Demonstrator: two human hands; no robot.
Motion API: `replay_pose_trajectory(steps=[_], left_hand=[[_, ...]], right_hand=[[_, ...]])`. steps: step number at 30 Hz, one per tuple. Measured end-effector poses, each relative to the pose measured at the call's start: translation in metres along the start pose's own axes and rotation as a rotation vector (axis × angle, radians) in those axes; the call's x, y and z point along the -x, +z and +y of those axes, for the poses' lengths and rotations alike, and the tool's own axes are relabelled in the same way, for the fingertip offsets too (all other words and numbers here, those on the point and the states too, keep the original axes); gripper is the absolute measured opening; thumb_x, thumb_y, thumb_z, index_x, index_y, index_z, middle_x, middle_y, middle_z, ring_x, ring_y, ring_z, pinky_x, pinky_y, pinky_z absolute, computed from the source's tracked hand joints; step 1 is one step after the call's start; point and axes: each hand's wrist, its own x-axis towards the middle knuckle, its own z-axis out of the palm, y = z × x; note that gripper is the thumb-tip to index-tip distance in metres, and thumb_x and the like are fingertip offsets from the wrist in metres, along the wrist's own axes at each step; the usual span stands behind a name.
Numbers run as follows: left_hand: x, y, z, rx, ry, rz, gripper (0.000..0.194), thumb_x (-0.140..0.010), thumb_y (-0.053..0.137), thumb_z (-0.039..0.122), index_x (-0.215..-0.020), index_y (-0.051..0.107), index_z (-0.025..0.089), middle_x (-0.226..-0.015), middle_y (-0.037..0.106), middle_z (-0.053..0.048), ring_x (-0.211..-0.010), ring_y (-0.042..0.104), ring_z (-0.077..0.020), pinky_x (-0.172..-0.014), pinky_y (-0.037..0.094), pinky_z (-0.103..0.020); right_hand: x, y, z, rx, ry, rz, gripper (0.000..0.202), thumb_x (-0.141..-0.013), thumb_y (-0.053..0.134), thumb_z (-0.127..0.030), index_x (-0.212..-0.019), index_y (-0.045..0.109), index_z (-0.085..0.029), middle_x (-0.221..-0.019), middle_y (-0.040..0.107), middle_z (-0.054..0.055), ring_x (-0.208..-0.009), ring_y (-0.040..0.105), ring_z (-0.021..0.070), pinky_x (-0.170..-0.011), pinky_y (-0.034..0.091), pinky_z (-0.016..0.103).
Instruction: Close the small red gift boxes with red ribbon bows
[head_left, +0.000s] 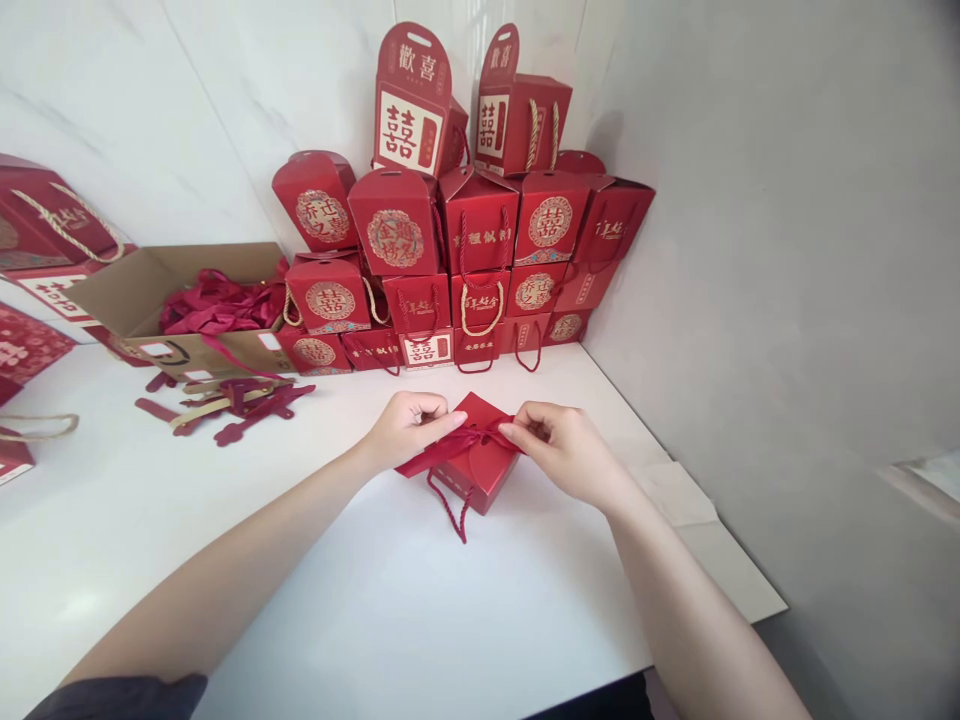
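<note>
In the head view a small red gift box [491, 472] sits on the white table, turned with one corner toward me. A dark red ribbon [429, 457] lies across its top, gathered at the middle. My left hand [411, 428] pinches the ribbon on the left side of the box, between thumb and forefinger. On the right side, my right hand [562, 447] pinches the ribbon in the same way. A twisted red cord handle [452, 512] hangs from the box's front left side onto the table.
Stacked red gift boxes [397, 225] line the wall behind. At the left, an open cardboard box [210, 352] holds red ribbons [225, 303], with loose red and gold strips [236, 400] before it. More red boxes stand far left. Paper [679, 492] lies near the right table edge.
</note>
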Motion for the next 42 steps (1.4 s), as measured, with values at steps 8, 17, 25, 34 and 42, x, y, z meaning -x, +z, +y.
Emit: replay_pose_trajectory(steps=[8, 17, 25, 34, 42], left_hand=[[-0.004, 0.004, 0.001, 0.159, -0.165, -0.065, 0.052, -0.085, 0.059, 0.046, -0.054, 0.028, 0.017, -0.052, 0.025, 0.006, -0.048, 0.026, -0.006, -0.048, 0.02, -0.023], [-0.004, 0.003, 0.009, 0.229, -0.298, -0.13, 0.049, -0.079, 0.061, 0.056, -0.057, 0.045, 0.016, -0.052, 0.037, 0.005, -0.047, 0.033, -0.0068, -0.047, 0.024, -0.022], [0.001, 0.006, 0.023, -0.149, -0.237, -0.011, 0.054, -0.068, 0.069, 0.059, -0.055, 0.04, 0.017, -0.054, 0.033, 0.006, -0.052, 0.033, -0.0081, -0.048, 0.023, -0.022], [0.002, 0.008, 0.022, -0.314, -0.188, -0.038, 0.057, -0.064, 0.068, 0.068, -0.059, 0.042, 0.018, -0.055, 0.04, 0.005, -0.055, 0.037, -0.0103, -0.051, 0.027, -0.024], [0.005, 0.005, 0.04, -0.682, 0.025, 0.061, 0.059, -0.064, 0.069, 0.069, -0.059, 0.042, 0.017, -0.055, 0.049, 0.005, -0.056, 0.042, -0.0105, -0.065, 0.03, -0.028]], right_hand=[[-0.003, -0.013, 0.006, -0.209, 0.234, -0.199, 0.046, -0.085, 0.056, -0.053, -0.054, 0.044, -0.02, -0.038, 0.043, -0.006, -0.038, 0.037, 0.0084, -0.044, 0.029, 0.024], [-0.003, -0.037, 0.022, -0.333, 0.258, -0.735, 0.033, -0.077, 0.068, -0.047, -0.068, 0.061, -0.016, -0.05, 0.056, -0.003, -0.043, 0.052, 0.0098, -0.047, 0.044, 0.023], [-0.003, -0.051, 0.033, -0.258, 0.08, -0.392, 0.016, -0.089, 0.053, -0.03, -0.096, 0.063, -0.02, -0.098, 0.069, 0.004, -0.094, 0.063, 0.0185, -0.088, 0.047, 0.034], [-0.012, -0.015, 0.021, -0.38, -0.139, -0.12, 0.018, -0.092, 0.045, -0.028, -0.094, 0.062, -0.024, -0.129, 0.056, 0.003, -0.125, 0.048, 0.0215, -0.107, 0.032, 0.041], [-0.014, 0.001, 0.02, -0.326, -0.128, -0.194, 0.026, -0.09, 0.057, -0.041, -0.077, 0.067, -0.021, -0.128, 0.058, 0.006, -0.116, 0.056, 0.0212, -0.105, 0.035, 0.039]])
